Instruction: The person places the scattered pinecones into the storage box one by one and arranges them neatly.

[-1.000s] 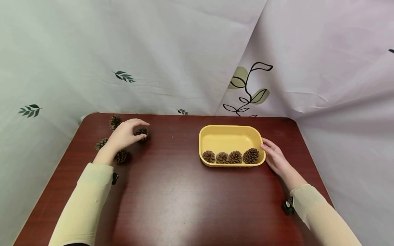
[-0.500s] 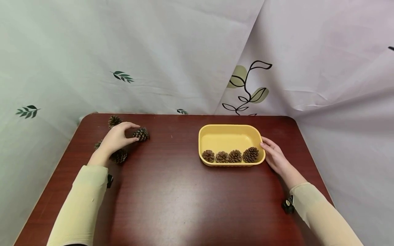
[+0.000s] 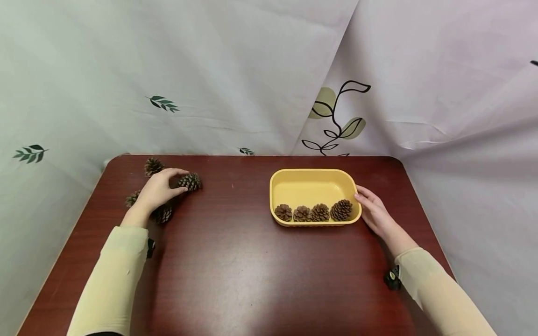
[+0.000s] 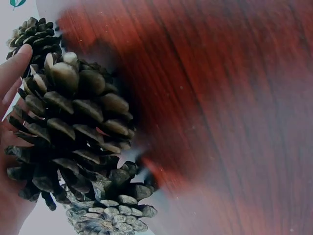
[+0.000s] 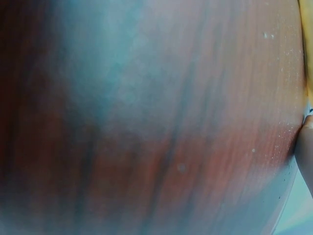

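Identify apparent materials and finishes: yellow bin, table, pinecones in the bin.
Yellow bin: probably plastic, smooth, slightly glossy; small highlight inside.
Table: real wood or wood-look laminate, can't tell; semi-gloss, from streaked grain and soft glare.
Pinecones: seemingly natural, woody, matte; overlapping scales, no visible shine.

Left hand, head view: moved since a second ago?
Yes, to the left. Measured against the small leaf print behind the table's far edge, the left hand now sits farther left, at the left end of its pinecone.
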The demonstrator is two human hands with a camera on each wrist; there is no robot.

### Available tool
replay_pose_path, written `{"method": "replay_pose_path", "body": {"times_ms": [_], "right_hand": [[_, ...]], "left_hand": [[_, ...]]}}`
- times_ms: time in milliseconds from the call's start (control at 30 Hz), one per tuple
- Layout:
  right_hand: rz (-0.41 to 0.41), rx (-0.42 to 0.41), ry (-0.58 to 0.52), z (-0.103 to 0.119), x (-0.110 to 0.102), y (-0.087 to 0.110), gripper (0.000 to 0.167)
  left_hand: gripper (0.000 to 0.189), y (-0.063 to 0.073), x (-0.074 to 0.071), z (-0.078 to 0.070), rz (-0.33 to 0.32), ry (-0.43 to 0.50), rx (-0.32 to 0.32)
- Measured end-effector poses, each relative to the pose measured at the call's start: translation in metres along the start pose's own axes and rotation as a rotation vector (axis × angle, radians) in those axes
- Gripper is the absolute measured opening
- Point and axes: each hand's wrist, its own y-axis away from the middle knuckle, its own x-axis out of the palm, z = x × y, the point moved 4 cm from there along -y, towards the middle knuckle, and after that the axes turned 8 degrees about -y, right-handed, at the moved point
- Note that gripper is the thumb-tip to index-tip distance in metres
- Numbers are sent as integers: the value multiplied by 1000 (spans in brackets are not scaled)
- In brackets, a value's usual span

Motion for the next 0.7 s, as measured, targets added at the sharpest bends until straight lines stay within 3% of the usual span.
{"method": "replay_pose_path", "body": {"times_ms": [467, 700], "right_hand": [[-14, 5, -6, 2, 1, 0, 35], [-20, 9, 0, 2, 1, 1, 37]], "left_hand": [[49, 2, -2, -2, -20, 18, 10], [46, 3, -5, -7, -85, 29, 50]]}}
